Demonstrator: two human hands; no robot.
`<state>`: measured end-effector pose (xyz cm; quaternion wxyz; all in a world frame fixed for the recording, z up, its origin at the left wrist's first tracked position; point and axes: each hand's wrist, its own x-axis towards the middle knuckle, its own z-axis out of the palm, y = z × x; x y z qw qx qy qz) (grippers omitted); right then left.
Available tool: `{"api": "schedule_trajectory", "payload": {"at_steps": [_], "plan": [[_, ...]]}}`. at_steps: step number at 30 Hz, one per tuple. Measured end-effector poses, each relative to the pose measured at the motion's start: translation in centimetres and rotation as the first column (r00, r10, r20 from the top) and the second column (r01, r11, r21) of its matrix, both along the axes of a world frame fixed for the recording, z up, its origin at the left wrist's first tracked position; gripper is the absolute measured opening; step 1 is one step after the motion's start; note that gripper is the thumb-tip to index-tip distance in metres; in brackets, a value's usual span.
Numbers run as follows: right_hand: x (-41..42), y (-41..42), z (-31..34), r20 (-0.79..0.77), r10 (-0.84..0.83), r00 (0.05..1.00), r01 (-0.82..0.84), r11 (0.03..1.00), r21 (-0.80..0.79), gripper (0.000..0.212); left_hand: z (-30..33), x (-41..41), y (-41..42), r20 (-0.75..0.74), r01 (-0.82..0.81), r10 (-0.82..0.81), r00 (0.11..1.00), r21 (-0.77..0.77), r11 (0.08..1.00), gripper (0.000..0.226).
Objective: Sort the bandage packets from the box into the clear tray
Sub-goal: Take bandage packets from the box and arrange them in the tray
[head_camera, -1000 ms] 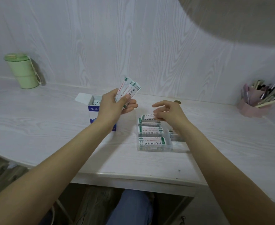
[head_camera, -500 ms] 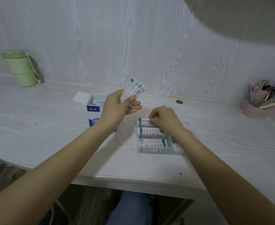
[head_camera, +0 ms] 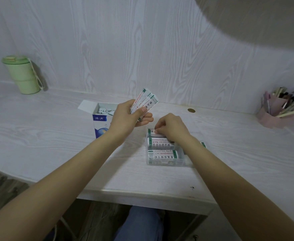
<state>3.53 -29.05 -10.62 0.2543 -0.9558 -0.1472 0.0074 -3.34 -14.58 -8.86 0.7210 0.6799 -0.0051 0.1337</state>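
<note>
Left hand (head_camera: pixel 125 117) raised above the desk (head_camera: pixel 38 136), its grip pinched between thumb and fingers on a fanned bunch of bandage packets (head_camera: pixel 145 102); open box (head_camera: pixel 102 119) just behind at 9 o'clock, more packets inside. Right hand (head_camera: pixel 172 128) at 3 o'clock of the left, grip narrow, fingertips (head_camera: pixel 155 131) pressing a packet (head_camera: pixel 150 131) into the far slot of the clear tray (head_camera: pixel 165 163). Nearer slots already hold packets.

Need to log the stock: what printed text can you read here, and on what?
Blue and white box: two white characters on the blue band, too blurred to read for certain.
Packets in the left hand, fanned: printed characters, blurred.
Packets in the clear tray, under the right hand: rows of characters, unreadable.
</note>
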Motion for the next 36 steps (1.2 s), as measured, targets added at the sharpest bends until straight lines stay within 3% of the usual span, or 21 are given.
{"api": "schedule_trajectory", "payload": {"at_steps": [5,7,9,11,15,18,31,36], "plan": [[0.0,-0.4,-0.1,0.014,0.026,1.000,-0.026,0.999,0.027,0.014,0.1,0.0,0.3,-0.052,0.038,-0.039,0.998,-0.029,0.999,0.014],[-0.5,-0.6,0.5,0.076,0.011,0.997,-0.027,0.977,0.210,0.012,0.2,-0.1,0.4,-0.060,0.053,-0.057,0.997,-0.061,0.997,0.015],[-1.4,-0.9,1.7,0.013,0.004,1.000,-0.011,0.808,0.589,0.011,0.3,-0.3,0.4,-0.074,0.068,-0.074,0.994,-0.088,0.994,0.016],[-2.3,-1.2,2.7,-0.101,0.101,0.990,0.021,0.595,0.803,0.015,0.3,-0.5,0.2,-0.094,0.111,-0.121,0.988,-0.104,0.988,0.018],[-3.3,-1.2,3.1,-0.038,0.134,0.990,-0.055,0.629,0.775,0.008,0.3,-0.7,-0.6,-0.115,0.225,-0.239,0.964,-0.123,0.967,0.020],[-3.5,-1.4,3.0,-0.066,0.107,0.992,-0.005,0.556,0.831,0.015,0.3,-0.7,-0.7,-0.120,0.217,-0.240,0.963,-0.177,0.960,0.017],[-3.5,-1.8,2.1,-0.084,0.073,0.994,0.030,0.556,0.831,0.027,0.1,-0.4,-0.9,-0.133,0.042,-0.055,0.990,-0.095,0.995,0.015],[-1.9,-2.5,1.2,-0.077,-0.077,0.994,0.108,0.607,0.788,0.019,0.2,-0.3,-0.4,-0.044,-0.056,0.053,0.998,-0.075,0.996,0.014]]}}
